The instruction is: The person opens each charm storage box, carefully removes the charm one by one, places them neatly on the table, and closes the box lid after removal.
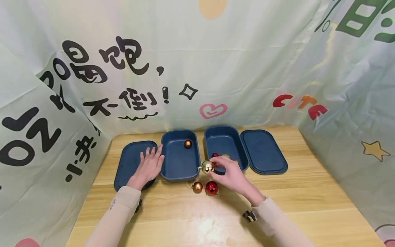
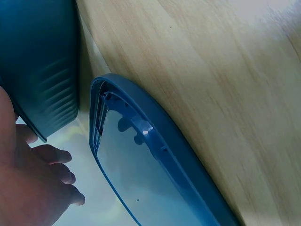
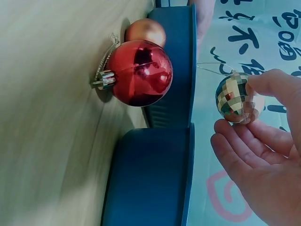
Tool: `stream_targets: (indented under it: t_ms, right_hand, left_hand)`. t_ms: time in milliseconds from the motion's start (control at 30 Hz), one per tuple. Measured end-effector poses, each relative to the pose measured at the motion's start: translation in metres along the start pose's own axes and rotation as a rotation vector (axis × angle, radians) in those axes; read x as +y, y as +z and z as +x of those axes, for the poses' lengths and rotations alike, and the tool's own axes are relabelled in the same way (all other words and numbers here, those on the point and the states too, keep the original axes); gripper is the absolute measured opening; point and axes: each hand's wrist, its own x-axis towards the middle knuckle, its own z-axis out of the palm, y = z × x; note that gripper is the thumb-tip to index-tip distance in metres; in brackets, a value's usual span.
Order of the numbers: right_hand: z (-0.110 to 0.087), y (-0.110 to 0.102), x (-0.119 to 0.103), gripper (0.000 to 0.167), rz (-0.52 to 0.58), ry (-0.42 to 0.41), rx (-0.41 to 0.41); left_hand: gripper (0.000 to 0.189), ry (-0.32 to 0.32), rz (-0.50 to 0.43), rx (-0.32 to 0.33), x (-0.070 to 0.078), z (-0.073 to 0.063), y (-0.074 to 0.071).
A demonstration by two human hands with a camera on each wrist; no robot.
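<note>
My right hand (image 1: 230, 173) pinches a gold mirrored Christmas bauble (image 1: 207, 166) between thumb and fingers. It hangs over the gap between two blue boxes, near the right box's front corner; its string loop (image 3: 214, 68) shows in the right wrist view. My left hand (image 1: 149, 164) has its fingers spread out, above the left lid (image 1: 131, 161) and right at the side rim of the left box (image 1: 179, 164). One copper bauble (image 1: 188, 144) lies inside that box. On the table in front, a copper bauble (image 1: 197, 187) and a shiny red bauble (image 1: 211, 188) sit side by side.
The right box (image 1: 223, 137) holds a small red bauble (image 1: 215, 155) and yellowish ones, partly behind my right hand. A second blue lid (image 1: 264, 151) lies flat to its right. Printed cloth (image 1: 247, 68) walls in the wooden table (image 1: 172, 219) at the back and sides.
</note>
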Motion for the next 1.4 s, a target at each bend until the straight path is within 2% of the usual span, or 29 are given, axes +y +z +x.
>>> stream_targets:
  t_ms: [167, 300, 433, 867, 1400]
  right_hand:
    - [-0.011, -0.003, 0.004, 0.040, -0.032, -0.041, 0.034]
    - [-0.021, -0.004, 0.007, 0.040, 0.001, -0.059, 0.052]
    - [-0.031, -0.007, 0.008, 0.041, 0.037, -0.052, 0.062]
    - [-0.060, -0.015, 0.016, 0.042, 0.035, -0.032, 0.110]
    - [-0.081, -0.019, 0.035, 0.043, 0.028, 0.038, 0.116]
  left_hand:
    - [0.061, -0.002, -0.016, -0.006, 0.000, 0.000, 0.000]
    - [0.061, -0.004, -0.019, -0.011, 0.000, 0.000, 0.000]
    - [0.061, -0.006, -0.030, -0.016, -0.001, 0.001, 0.001]
    - [0.061, -0.005, -0.039, -0.013, -0.002, 0.000, 0.001]
    - [0.060, 0.001, -0.038, -0.004, 0.000, -0.001, 0.000]
